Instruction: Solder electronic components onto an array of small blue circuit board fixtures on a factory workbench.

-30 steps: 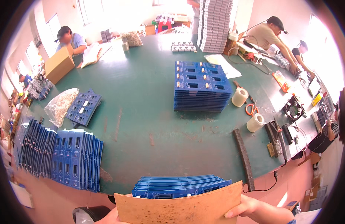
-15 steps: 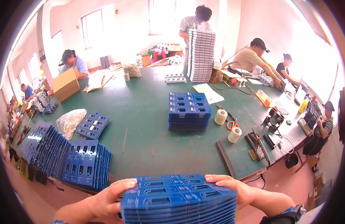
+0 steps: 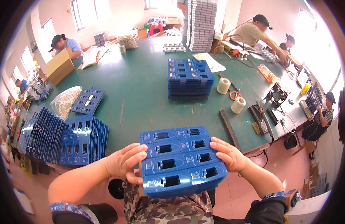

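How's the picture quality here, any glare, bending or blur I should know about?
Head view: daylight from the windows blows out the far wall and upper right corner; fisheye bends the green table edge toward the dark rim; the blue tray stack between left hand and right hand looks sharp.

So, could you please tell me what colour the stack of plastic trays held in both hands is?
Blue. The stack of plastic trays shows best in the head view.

Green table, tape rolls, scissors
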`<control>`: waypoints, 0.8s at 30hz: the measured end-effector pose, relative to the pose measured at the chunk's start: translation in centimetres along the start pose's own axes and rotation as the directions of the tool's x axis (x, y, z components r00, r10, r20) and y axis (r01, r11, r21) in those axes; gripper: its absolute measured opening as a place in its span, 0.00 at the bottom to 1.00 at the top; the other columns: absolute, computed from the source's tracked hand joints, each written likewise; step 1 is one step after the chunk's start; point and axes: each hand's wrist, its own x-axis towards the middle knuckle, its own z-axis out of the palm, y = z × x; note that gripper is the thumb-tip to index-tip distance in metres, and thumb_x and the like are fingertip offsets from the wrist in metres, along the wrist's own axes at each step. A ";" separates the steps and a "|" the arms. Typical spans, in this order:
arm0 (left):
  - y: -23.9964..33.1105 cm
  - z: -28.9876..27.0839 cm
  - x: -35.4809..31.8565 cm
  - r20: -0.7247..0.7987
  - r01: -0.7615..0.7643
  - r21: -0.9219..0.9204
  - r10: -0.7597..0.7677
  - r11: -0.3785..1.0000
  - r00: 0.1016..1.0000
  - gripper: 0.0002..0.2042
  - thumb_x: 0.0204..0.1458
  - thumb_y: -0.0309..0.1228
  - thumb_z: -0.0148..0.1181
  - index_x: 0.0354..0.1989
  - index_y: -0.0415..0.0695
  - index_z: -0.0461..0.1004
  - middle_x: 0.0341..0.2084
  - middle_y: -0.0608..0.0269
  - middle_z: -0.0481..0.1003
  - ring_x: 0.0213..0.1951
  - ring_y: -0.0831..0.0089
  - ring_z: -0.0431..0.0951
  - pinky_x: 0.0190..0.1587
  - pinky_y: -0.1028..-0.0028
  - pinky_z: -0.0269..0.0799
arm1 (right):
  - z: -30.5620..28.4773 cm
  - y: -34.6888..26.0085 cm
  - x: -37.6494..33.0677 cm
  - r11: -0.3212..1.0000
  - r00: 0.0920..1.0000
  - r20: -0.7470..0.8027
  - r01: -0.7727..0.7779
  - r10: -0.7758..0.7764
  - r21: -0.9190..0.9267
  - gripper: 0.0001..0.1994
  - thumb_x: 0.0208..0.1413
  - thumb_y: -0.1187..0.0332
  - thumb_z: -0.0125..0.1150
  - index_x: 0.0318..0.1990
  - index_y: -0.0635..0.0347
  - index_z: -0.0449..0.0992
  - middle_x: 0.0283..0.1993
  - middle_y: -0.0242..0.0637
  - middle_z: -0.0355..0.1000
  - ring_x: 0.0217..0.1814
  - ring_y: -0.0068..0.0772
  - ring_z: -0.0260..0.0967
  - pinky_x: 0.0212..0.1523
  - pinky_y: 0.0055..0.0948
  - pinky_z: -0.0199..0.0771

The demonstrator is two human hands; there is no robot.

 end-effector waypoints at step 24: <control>2.8 3.0 -2.3 -0.072 -0.083 0.065 0.088 0.994 0.994 0.40 0.54 0.49 0.58 0.69 0.80 0.36 0.66 0.47 0.49 0.65 0.52 0.58 0.68 0.52 0.51 | 2.4 -0.1 -3.6 0.993 0.993 -0.027 0.113 -0.113 -0.019 0.29 0.53 0.74 0.59 0.61 0.50 0.54 0.67 0.52 0.56 0.69 0.57 0.56 0.67 0.52 0.62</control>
